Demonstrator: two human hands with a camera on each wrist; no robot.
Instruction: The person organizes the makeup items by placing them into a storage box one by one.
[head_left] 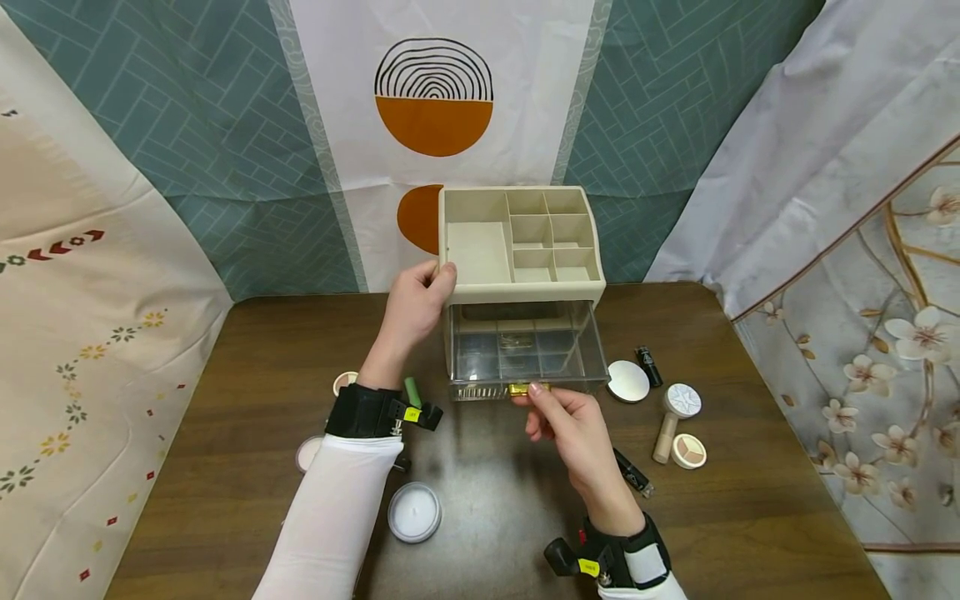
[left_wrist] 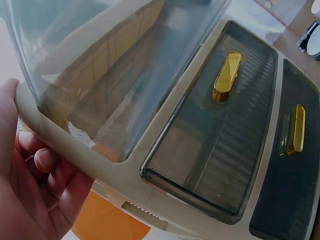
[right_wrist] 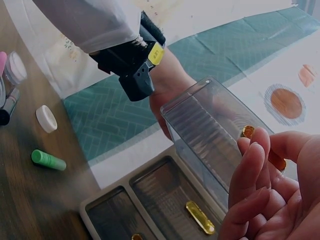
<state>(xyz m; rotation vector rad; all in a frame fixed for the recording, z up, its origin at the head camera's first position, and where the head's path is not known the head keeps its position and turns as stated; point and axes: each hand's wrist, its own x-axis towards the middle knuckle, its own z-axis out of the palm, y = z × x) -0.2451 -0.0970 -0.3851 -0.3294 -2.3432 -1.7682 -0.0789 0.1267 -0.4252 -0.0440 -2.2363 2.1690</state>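
A cream cosmetics organizer (head_left: pixel 521 292) with several open compartments on top stands at the back of the table. Its clear top drawer (head_left: pixel 480 358) is pulled out toward me. My left hand (head_left: pixel 415 307) grips the organizer's upper left edge, with the thumb on top and the fingers curled under the rim in the left wrist view. My right hand (head_left: pixel 573 425) pinches the drawer's gold handle (head_left: pixel 519 389) between thumb and fingers. Below, two dark drawers with gold handles (left_wrist: pixel 227 77) are closed. Dividers show through the clear drawer; whether it holds anything I cannot tell.
Right of the organizer lie a white round disc (head_left: pixel 628 382), black tubes (head_left: pixel 648 367), a round case (head_left: pixel 682 400), a beige stick (head_left: pixel 664 440) and a three-colour compact (head_left: pixel 689 451). Nearer on the left are a round jar (head_left: pixel 414 512) and a green tube (right_wrist: pixel 48 160).
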